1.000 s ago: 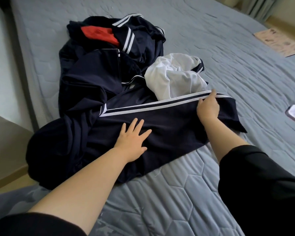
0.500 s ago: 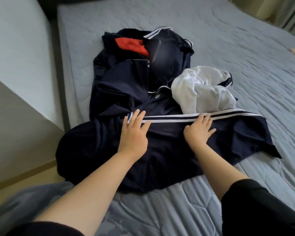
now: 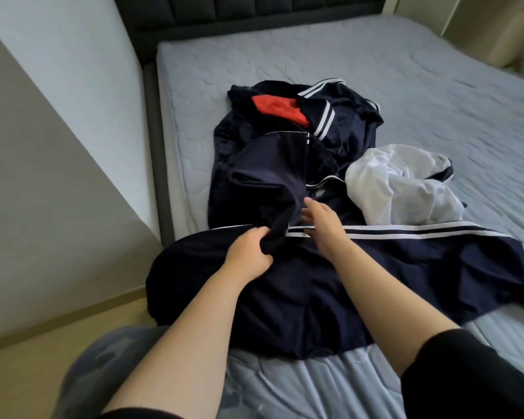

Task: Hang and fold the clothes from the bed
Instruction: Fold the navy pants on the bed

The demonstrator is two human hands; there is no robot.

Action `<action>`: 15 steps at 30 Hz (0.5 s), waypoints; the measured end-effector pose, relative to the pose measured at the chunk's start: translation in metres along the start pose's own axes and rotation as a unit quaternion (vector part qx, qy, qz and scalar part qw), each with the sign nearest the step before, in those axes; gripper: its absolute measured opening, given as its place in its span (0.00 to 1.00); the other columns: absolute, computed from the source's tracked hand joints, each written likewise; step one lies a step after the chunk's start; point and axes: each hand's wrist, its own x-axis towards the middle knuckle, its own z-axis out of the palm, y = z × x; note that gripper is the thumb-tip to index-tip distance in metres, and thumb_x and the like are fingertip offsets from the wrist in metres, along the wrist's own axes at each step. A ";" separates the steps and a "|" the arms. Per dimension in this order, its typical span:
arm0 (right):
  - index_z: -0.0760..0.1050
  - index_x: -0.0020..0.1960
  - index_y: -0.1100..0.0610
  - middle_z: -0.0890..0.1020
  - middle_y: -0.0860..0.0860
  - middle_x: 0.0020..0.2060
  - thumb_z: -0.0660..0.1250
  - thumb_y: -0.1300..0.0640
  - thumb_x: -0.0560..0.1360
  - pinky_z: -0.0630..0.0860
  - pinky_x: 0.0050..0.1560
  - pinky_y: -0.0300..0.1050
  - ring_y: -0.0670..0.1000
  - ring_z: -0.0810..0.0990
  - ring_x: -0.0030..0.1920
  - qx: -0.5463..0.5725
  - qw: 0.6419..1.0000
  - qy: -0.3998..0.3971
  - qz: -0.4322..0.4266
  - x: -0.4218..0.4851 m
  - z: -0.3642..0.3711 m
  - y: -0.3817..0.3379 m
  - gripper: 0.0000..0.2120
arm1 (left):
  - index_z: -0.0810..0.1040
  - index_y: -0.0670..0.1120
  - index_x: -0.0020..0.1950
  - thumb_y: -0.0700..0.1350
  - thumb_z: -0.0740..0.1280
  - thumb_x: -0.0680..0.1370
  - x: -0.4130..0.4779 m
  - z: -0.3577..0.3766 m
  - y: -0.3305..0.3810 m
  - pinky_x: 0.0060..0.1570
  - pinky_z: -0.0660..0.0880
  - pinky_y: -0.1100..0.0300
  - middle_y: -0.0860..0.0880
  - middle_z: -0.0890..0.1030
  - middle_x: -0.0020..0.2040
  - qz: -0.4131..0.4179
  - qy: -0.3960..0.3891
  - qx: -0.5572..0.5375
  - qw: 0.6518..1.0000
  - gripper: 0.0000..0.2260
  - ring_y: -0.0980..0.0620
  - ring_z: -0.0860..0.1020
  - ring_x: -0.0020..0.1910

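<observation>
Navy garment (image 3: 315, 285) bunched in the grip of the left hand (image 3: 248, 252), right hand (image 3: 324, 226) spread beside; white garment (image 3: 400, 192) lies behind.

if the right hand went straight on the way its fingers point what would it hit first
Most likely the navy fold that the left hand grips: the right hand points up and left, and the fold lies just past its fingers. Depth is unclear.
</observation>
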 end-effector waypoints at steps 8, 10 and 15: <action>0.79 0.56 0.59 0.81 0.55 0.46 0.74 0.62 0.69 0.75 0.48 0.43 0.50 0.79 0.46 -0.313 0.947 -0.045 -0.054 0.011 -0.003 -0.025 0.16 | 0.76 0.51 0.58 0.45 0.67 0.70 -0.020 0.024 0.010 0.56 0.74 0.54 0.52 0.76 0.56 0.090 -0.170 0.101 0.976 0.17 0.49 0.76 0.55; 0.81 0.45 0.61 0.80 0.54 0.36 0.68 0.63 0.71 0.75 0.42 0.42 0.50 0.77 0.39 -0.289 0.950 0.071 -0.094 0.008 -0.014 -0.026 0.05 | 0.73 0.51 0.61 0.47 0.68 0.70 -0.024 0.027 0.011 0.56 0.74 0.54 0.52 0.75 0.57 0.088 -0.157 0.106 0.978 0.18 0.48 0.76 0.54; 0.74 0.56 0.63 0.80 0.57 0.49 0.58 0.64 0.78 0.72 0.48 0.44 0.57 0.78 0.51 -0.219 0.936 0.273 0.032 -0.028 -0.070 0.020 0.10 | 0.74 0.51 0.58 0.40 0.63 0.71 -0.035 0.027 0.014 0.48 0.73 0.55 0.52 0.73 0.51 0.133 -0.134 0.162 0.969 0.16 0.46 0.75 0.52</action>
